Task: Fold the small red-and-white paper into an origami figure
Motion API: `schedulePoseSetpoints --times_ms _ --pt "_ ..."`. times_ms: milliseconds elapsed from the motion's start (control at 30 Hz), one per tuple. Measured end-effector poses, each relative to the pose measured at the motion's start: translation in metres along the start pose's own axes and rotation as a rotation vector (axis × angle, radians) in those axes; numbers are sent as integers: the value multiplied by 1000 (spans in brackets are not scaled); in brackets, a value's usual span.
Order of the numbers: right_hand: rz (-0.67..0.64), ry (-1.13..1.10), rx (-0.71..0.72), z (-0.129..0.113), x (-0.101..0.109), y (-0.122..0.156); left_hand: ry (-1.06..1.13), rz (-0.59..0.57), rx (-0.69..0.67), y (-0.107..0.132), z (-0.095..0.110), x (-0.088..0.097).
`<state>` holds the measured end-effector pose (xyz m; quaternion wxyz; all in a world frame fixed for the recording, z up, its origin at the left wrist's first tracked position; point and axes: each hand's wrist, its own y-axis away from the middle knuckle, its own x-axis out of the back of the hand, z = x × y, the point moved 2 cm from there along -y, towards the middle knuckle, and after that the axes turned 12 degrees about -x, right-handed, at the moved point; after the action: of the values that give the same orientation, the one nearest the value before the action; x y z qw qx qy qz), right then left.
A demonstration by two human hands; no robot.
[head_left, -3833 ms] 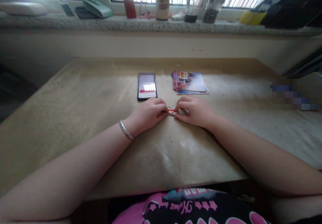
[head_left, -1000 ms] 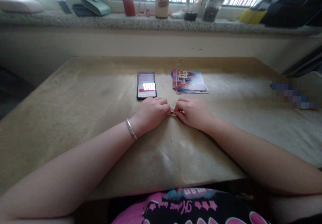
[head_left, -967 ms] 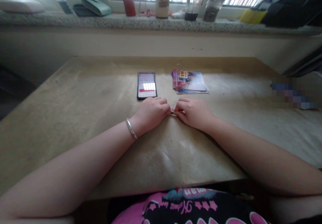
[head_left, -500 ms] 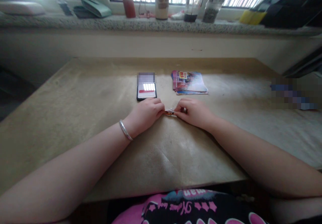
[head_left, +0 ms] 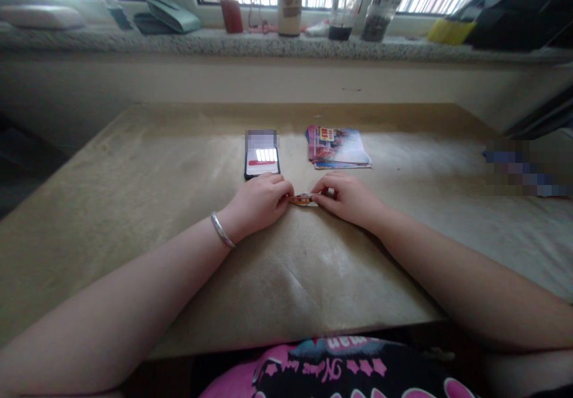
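Both my hands rest on the brown table (head_left: 134, 207) and pinch a small folded piece of coloured paper (head_left: 301, 199) between them. My left hand (head_left: 259, 204), with a silver bangle on its wrist, has its fingers curled on the paper's left end. My right hand (head_left: 347, 198) grips the right end with thumb and fingertips. Most of the paper is hidden by the fingers.
A phone (head_left: 262, 154) with a lit screen lies just beyond my left hand. A stack of colourful printed sheets (head_left: 336, 147) lies beyond my right hand. The window sill (head_left: 179, 39) behind holds bottles, jars, a teal case and a yellow object.
My hands have drawn slightly apart, so more of the small folded paper shows between them than a second ago.
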<state>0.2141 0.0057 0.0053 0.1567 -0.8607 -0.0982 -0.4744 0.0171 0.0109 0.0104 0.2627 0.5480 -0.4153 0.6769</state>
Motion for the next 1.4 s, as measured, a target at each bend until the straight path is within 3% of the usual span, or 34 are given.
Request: schedulePoseSetpoints --times_ms 300,500,633,767,1033,1400 --pt "-59 -281 -211 2 -4 1 172 115 -122 1 9 0" --pt "-141 -546 -284 6 -9 -4 304 159 -34 -1 6 -1" --pt "-192 -608 -308 9 -11 -6 367 209 -4 -2 6 -1" --pt "-153 -468 -262 8 -9 -5 310 184 -8 -3 6 -3" --pt "-6 -85 135 -6 3 3 202 186 -81 -3 5 -6" --pt "11 217 264 -1 2 3 17 127 -232 -4 8 -3"
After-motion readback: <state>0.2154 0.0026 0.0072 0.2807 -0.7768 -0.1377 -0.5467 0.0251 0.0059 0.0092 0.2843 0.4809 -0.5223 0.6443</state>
